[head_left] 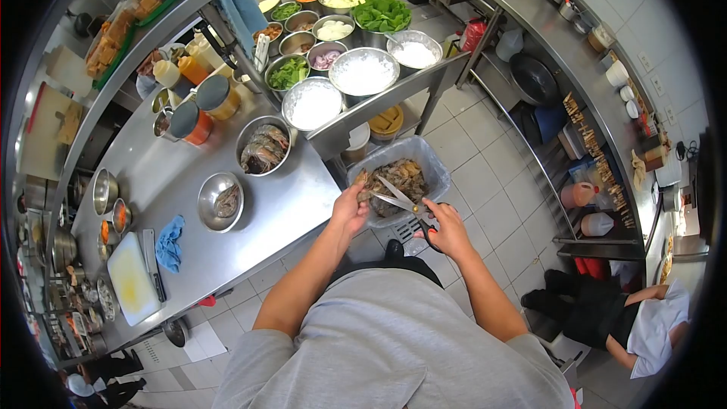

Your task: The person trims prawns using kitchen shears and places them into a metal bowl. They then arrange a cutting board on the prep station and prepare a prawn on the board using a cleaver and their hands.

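My left hand (350,210) is closed around a brownish prawn (363,185), mostly hidden by the fingers. With my right hand (448,229) I grip the handles of a pair of scissors (399,199); the blades are apart and point toward the prawn. Below both hands is a bin lined with clear plastic (437,160), filled with brown prawn scraps (409,176). On the steel table to the left, a small metal bowl (204,201) contains a single prawn (227,201). Behind it, a larger metal bowl (282,127) holds several dark prawns (265,148).
Metal containers of vegetables and white powder (363,72) stand at the table's far end. A cutting board (132,280), a knife (154,261) and a blue cloth (170,242) lie left. Shelving (522,132) runs along the right. Another person (659,326) is at lower right.
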`<move>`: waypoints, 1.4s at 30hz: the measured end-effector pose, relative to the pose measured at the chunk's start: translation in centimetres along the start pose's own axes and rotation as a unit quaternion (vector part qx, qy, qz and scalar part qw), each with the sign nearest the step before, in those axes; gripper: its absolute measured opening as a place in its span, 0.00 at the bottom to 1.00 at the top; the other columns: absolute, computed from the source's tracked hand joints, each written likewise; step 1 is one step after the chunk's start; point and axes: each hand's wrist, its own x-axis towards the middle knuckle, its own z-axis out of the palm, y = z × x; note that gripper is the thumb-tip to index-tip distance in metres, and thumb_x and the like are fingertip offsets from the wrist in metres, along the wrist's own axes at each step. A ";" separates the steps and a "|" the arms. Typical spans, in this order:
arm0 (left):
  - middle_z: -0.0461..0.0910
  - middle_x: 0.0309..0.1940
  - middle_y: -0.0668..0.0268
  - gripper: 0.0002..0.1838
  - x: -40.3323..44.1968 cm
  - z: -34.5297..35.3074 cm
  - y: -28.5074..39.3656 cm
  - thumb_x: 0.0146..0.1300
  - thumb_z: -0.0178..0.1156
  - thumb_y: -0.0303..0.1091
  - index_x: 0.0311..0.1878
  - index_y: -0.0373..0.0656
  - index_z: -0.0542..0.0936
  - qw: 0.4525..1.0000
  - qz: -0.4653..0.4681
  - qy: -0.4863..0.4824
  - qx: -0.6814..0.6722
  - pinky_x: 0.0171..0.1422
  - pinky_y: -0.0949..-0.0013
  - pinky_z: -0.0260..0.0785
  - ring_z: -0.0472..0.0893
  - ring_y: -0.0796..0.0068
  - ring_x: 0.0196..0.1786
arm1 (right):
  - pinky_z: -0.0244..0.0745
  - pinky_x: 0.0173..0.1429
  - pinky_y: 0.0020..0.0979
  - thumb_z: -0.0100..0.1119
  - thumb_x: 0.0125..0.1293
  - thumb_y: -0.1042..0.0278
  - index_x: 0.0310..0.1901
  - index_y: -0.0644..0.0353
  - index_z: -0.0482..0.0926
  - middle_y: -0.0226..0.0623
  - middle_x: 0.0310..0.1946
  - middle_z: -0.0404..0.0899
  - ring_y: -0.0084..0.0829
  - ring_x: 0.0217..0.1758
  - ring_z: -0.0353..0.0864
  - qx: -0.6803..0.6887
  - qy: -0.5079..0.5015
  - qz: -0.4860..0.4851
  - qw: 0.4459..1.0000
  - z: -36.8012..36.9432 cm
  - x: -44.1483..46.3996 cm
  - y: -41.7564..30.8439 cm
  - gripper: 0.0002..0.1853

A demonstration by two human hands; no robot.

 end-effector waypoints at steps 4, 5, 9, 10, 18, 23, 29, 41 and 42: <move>0.73 0.28 0.70 0.05 -0.1 -0.1 0.0 0.72 0.61 0.33 0.40 0.46 0.75 1.000 -0.006 0.002 -0.005 0.18 0.80 0.52 0.66 0.82 0.21 | 0.73 0.58 0.42 0.82 0.45 0.49 0.66 0.51 0.76 0.38 0.40 0.81 0.43 0.48 0.80 0.001 0.011 -0.004 1.000 0.1 -0.1 0.2 0.44; 0.73 0.28 0.70 0.05 -0.1 -0.1 0.0 0.72 0.61 0.33 0.40 0.46 0.75 1.000 -0.011 -0.003 -0.011 0.18 0.80 0.52 0.66 0.82 0.21 | 0.73 0.58 0.42 0.83 0.45 0.49 0.66 0.51 0.76 0.38 0.40 0.81 0.43 0.48 0.80 0.008 0.001 0.000 1.000 0.1 -0.1 0.2 0.44; 0.73 0.28 0.72 0.06 0.0 -0.4 0.1 0.72 0.61 0.34 0.40 0.46 0.75 0.999 -0.030 -0.019 -0.006 0.18 0.80 0.52 0.66 0.83 0.21 | 0.73 0.58 0.42 0.83 0.45 0.50 0.66 0.51 0.76 0.39 0.40 0.81 0.43 0.48 0.80 0.015 -0.015 0.007 1.000 0.3 -0.2 0.3 0.44; 0.73 0.28 0.72 0.06 0.1 -0.6 0.1 0.72 0.61 0.34 0.40 0.46 0.75 0.999 -0.030 -0.019 -0.006 0.18 0.80 0.52 0.66 0.83 0.21 | 0.73 0.58 0.42 0.83 0.45 0.50 0.66 0.51 0.76 0.39 0.40 0.81 0.43 0.48 0.80 0.015 -0.015 0.007 1.000 0.3 -0.2 0.3 0.44; 0.73 0.29 0.73 0.06 0.0 -0.8 0.1 0.73 0.61 0.35 0.40 0.46 0.75 0.998 -0.033 -0.047 -0.018 0.17 0.80 0.53 0.66 0.84 0.20 | 0.74 0.57 0.42 0.82 0.46 0.51 0.66 0.50 0.77 0.40 0.41 0.82 0.43 0.48 0.81 0.035 -0.033 0.014 0.999 0.0 0.0 0.3 0.43; 0.74 0.32 0.68 0.06 0.5 -0.5 -0.6 0.72 0.61 0.33 0.43 0.45 0.74 0.999 -0.027 -0.018 -0.027 0.19 0.79 0.53 0.67 0.80 0.24 | 0.75 0.55 0.42 0.82 0.47 0.50 0.65 0.49 0.78 0.41 0.41 0.83 0.43 0.47 0.81 0.044 -0.048 0.027 0.998 0.7 -0.3 0.5 0.41; 0.73 0.27 0.71 0.06 -0.1 0.4 -1.0 0.73 0.61 0.34 0.39 0.47 0.75 1.000 -0.017 0.012 -0.008 0.18 0.79 0.53 0.67 0.81 0.21 | 0.79 0.50 0.38 0.82 0.49 0.48 0.64 0.52 0.79 0.43 0.42 0.86 0.42 0.41 0.83 0.139 -0.088 0.093 0.982 2.1 -1.3 2.0 0.39; 0.74 0.37 0.67 0.11 2.9 -1.6 -3.1 0.72 0.61 0.34 0.52 0.44 0.73 0.994 0.030 0.037 0.098 0.17 0.77 0.59 0.69 0.80 0.21 | 0.70 0.33 0.23 0.79 0.60 0.59 0.61 0.58 0.80 0.23 0.30 0.79 0.17 0.29 0.74 0.339 -0.190 0.251 0.887 3.9 -3.0 2.5 0.29; 0.74 0.37 0.67 0.11 2.9 -1.6 -3.2 0.71 0.61 0.33 0.52 0.44 0.73 0.992 0.036 0.037 0.113 0.17 0.77 0.59 0.69 0.79 0.20 | 0.67 0.28 0.22 0.78 0.61 0.60 0.61 0.60 0.80 0.23 0.27 0.79 0.16 0.26 0.73 0.342 -0.192 0.259 0.883 3.8 -3.1 2.3 0.29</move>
